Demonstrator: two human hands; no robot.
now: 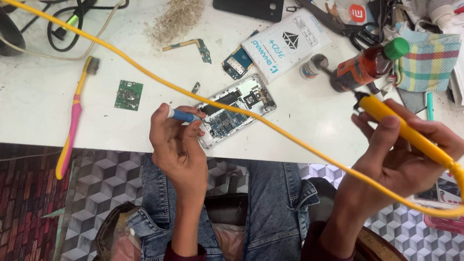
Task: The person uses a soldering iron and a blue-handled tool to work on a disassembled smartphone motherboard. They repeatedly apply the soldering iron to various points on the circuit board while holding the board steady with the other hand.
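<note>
An opened phone [236,109] with its circuit board bare lies on the white table [24,99], near the front edge. My left hand [177,146] pinches a thin blue-handled tool [184,116] whose tip touches the phone's left end. My right hand [402,150] grips a yellow-handled soldering iron [401,127], raised to the right of the phone with its tip pointing up-left towards a small bottle. Its yellow cord [150,76] loops round my wrist and runs across the phone to the far left corner.
A pink and yellow toothbrush [75,115] and a small green circuit board [129,95] lie at left. An orange bottle with green cap [369,65], a white box [285,43], a black phone [249,2], scissors and a checked cloth [429,62] crowd the back right.
</note>
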